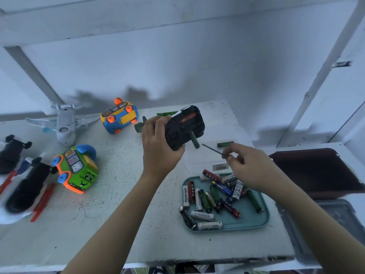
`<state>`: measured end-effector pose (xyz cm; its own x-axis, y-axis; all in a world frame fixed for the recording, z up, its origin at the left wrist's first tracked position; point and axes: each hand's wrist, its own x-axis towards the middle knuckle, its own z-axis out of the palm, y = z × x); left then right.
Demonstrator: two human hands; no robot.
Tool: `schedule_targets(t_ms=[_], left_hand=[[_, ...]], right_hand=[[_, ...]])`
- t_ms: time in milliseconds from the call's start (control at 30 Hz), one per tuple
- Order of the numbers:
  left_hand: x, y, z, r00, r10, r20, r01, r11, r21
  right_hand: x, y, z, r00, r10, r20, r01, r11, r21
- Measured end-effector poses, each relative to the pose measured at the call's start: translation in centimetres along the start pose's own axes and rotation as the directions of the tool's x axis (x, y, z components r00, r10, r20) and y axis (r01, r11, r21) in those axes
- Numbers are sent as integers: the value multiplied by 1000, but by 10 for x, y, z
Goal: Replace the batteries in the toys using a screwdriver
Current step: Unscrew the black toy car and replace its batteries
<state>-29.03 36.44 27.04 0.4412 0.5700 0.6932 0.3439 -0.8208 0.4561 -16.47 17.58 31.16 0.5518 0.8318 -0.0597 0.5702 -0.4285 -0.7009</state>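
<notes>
On a scuffed, speckled white table [98,224], a rounded teal plastic tray [265,216] holds more than a dozen cylindrical batteries [185,196], heaped in green, red, white and black wrappers. Above it, the right hand [252,171] pinches a thin dark screwdriver [212,149], its shaft pointing toward a black toy car [183,127]. The left hand [160,147] grips that car clear of the table, underside up, with one green battery [194,140] jutting from it. A second green battery [225,144] lies loose just beyond. To the left rests a glossy green bus toy [77,169]. Farther back are an overturned yellow-and-blue car [118,115] with orange wheels and one pale grey plastic aeroplane [65,123].
</notes>
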Motion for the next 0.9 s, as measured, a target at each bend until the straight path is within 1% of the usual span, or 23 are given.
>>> schedule_targets(t_ms=[67, 100, 267, 367, 567, 667, 767, 800, 900], left_hand=[[1, 0, 0, 1000, 17, 5, -17, 1000, 18], [1, 1, -1, 1000, 27, 6, -28, 999, 32], [1, 5, -2, 995, 101, 15, -102, 990, 93], [2, 9, -2, 995, 96, 15, -97, 991, 88], [4, 15, -8, 998, 61, -1, -60, 996, 68], [4, 16, -9, 998, 64, -7, -63, 995, 78], [1, 20, -5, 997, 71, -12, -70, 991, 111], [0, 22, -3, 997, 75, -20, -72, 989, 126], [-2, 25, 5, 993, 104, -54, -91, 975, 202]], right_hand=[[-2, -2, -3, 999, 27, 40, -26, 1000, -4], [-1, -4, -4, 999, 18, 38, -19, 1000, 14], [7, -16, -2, 990, -99, -95, 111, 985, 131], [11, -23, 4, 979, -145, -143, 168, 971, 170], [16, -32, 15, 971, -195, -139, 219, 959, 183], [16, -36, 18, 973, -195, -120, 216, 957, 196], [15, -42, 23, 988, -153, -7, 148, 940, 307], [14, -45, 27, 989, -146, 2, 138, 939, 315], [12, -51, 41, 989, -123, -79, 142, 935, 325]])
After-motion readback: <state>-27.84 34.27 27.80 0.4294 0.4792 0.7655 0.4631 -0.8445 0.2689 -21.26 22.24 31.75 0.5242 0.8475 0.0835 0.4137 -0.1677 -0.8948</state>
